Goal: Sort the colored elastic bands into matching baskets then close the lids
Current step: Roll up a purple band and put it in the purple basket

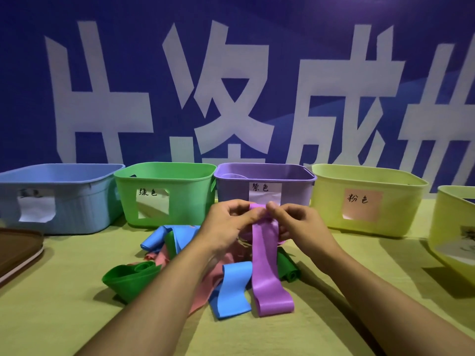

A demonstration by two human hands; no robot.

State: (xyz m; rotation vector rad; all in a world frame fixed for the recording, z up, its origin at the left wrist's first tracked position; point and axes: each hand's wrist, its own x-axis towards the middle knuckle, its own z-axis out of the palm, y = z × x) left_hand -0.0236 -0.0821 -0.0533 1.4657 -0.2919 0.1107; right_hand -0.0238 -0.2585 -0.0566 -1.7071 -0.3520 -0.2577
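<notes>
Both forearms reach forward; left hand (231,222) and right hand (295,222) pinch the top of a purple band (264,265) between curled fingertips, just before the purple basket (264,176). Blue, green and pink bands remain in the pile (180,265) on the table; sorting appears early, lids not yet closed.

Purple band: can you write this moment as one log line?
step: sorting | left hand: pinches purple band | right hand: pinches same band | purple basket: behind, open
</notes>
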